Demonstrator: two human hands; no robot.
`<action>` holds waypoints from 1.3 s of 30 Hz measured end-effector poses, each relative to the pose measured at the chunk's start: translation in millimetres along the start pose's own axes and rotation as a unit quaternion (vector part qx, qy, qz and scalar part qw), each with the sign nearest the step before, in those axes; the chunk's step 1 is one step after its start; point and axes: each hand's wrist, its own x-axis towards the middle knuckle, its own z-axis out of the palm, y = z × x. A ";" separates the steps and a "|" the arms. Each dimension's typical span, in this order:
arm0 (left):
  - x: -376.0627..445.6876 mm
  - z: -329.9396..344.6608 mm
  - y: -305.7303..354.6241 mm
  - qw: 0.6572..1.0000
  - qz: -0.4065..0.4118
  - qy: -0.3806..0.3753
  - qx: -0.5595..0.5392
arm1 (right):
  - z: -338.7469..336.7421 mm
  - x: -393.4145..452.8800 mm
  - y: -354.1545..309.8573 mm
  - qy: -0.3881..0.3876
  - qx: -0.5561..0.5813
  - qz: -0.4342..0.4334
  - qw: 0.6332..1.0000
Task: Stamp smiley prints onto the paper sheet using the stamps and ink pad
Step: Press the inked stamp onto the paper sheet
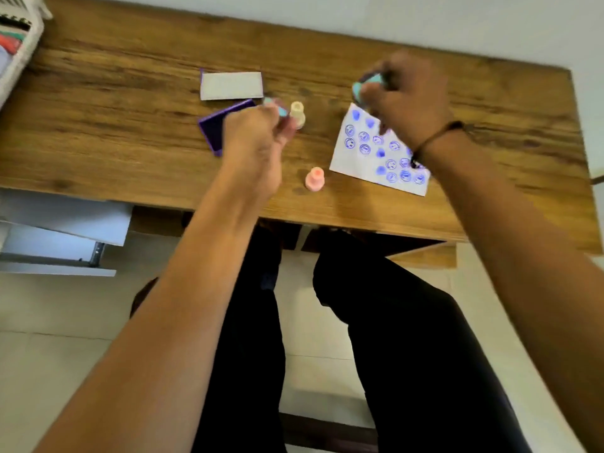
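A white paper sheet (366,165) lies at the right of the wooden table (130,125), covered with several blue smiley prints and blots. My right hand (408,103) hovers over its far corner, shut on a teal stamp (367,85). My left hand (255,138) is shut on a small teal piece (277,107), blurred, right beside the purple ink pad (212,125), which it partly hides. A cream stamp (298,114) stands upright just right of my left fingers. A pink stamp (315,179) stands near the table's front edge.
A white rectangular lid or card (231,86) lies behind the ink pad. A white basket (16,44) with cloth sits at the far left. White shelves (62,230) are below the table's left side. My legs in dark trousers are under the table.
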 end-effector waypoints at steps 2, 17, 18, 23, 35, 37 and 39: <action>-6.9 21.2 -16.3 0.995 -0.037 -0.058 0.076 | -19.1 -11.8 26.9 -0.007 0.015 0.044 0.999; 26.7 54.1 -67.6 0.950 -0.127 -0.078 0.273 | 12.3 -27.8 77.1 -0.054 -0.186 -0.073 0.978; 26.8 54.0 -67.9 0.951 -0.127 -0.074 0.272 | 13.2 -27.5 78.3 -0.055 -0.192 -0.075 0.977; 28.1 53.2 -68.9 0.952 -0.127 -0.070 0.270 | 18.5 -24.9 80.6 -0.061 -0.205 -0.095 0.972; 24.5 54.9 -66.4 0.959 -0.146 -0.062 0.234 | 25.6 -9.7 73.8 -0.151 -0.355 -0.106 0.916; 24.2 55.6 -65.7 0.960 -0.147 -0.058 0.232 | 27.6 -8.2 72.5 -0.156 -0.371 -0.112 0.908; 24.0 57.4 -65.6 0.959 -0.147 -0.051 0.235 | 28.2 -7.1 73.0 -0.164 -0.375 -0.119 0.905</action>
